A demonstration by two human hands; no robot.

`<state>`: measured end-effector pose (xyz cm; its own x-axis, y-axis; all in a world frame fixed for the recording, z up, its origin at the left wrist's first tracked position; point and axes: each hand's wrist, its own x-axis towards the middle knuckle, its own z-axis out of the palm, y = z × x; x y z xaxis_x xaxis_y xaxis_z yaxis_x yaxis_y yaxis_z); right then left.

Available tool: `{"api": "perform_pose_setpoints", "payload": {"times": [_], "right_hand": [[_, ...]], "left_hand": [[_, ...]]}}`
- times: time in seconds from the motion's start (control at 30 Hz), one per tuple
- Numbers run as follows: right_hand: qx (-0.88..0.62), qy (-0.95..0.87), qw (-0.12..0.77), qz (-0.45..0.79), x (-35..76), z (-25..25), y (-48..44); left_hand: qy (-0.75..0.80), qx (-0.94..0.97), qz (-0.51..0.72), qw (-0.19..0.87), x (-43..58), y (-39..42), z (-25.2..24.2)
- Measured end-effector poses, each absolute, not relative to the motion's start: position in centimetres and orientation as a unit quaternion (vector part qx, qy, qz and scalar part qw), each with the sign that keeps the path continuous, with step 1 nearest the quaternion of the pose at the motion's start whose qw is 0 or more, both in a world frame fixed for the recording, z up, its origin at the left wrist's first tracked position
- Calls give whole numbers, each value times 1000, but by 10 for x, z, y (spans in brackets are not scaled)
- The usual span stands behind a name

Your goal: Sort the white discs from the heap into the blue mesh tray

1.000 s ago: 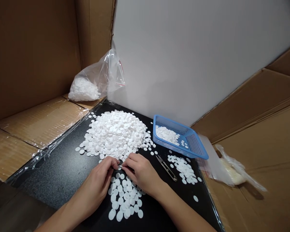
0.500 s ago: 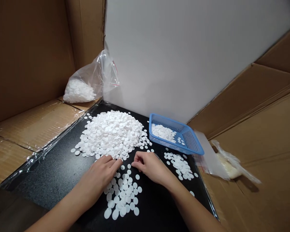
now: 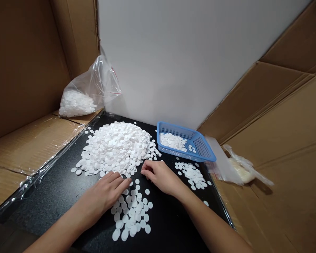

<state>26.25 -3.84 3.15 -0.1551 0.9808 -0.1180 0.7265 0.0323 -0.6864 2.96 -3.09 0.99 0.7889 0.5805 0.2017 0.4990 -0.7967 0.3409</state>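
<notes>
A large heap of small round white discs [image 3: 117, 146] lies on the black tabletop [image 3: 55, 196]. My left hand [image 3: 109, 189] rests at the heap's near edge, fingers lying over the surface beside a smaller spread of white discs [image 3: 133, 212]. Just right of it is my right hand [image 3: 158, 174], thumb and forefinger brought together in a pinch by the front right of the heap. Whatever lies between those fingertips, if anything, is too small to make out. Beyond my right wrist is another loose group of discs [image 3: 193, 175].
A blue perforated basket [image 3: 208, 153] holding white discs stands at the back right. At the back left sits a clear plastic bag [image 3: 79, 102] of white pieces. Another plastic bag [image 3: 242, 170] lies on cardboard at right. A pale wall [image 3: 168, 63] and cardboard panels [image 3: 292, 123] enclose the table.
The view has shifted, so the scene sits further left. My right hand has risen slightly toward the heap, its fingertips still pinched. My left hand stays nearly in place.
</notes>
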Motion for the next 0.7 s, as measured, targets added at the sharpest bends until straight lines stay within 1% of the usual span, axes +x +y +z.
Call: {"api": "perform_pose_setpoints", "payload": {"times": [0.13, 0.23, 0.33, 0.43, 0.57, 0.7], "right_hand": [[-583, -708, 220, 331, 260, 31, -39], [-563, -715, 232, 343, 255, 27, -40], [-556, -709, 234, 365, 251, 23, -42], [-548, -714, 228, 372, 248, 22, -45], [-553, -715, 221, 366, 248, 21, -46], [-565, -714, 213, 355, 251, 22, -45]], "left_hand": [[361, 866, 222, 265, 31, -34, 4], [376, 845, 221, 310, 32, -36, 4], [382, 838, 220, 322, 32, -37, 3], [388, 830, 249, 314, 31, -37, -2], [401, 811, 287, 316, 29, -39, -6], [408, 797, 288, 339, 25, -42, -5]]}}
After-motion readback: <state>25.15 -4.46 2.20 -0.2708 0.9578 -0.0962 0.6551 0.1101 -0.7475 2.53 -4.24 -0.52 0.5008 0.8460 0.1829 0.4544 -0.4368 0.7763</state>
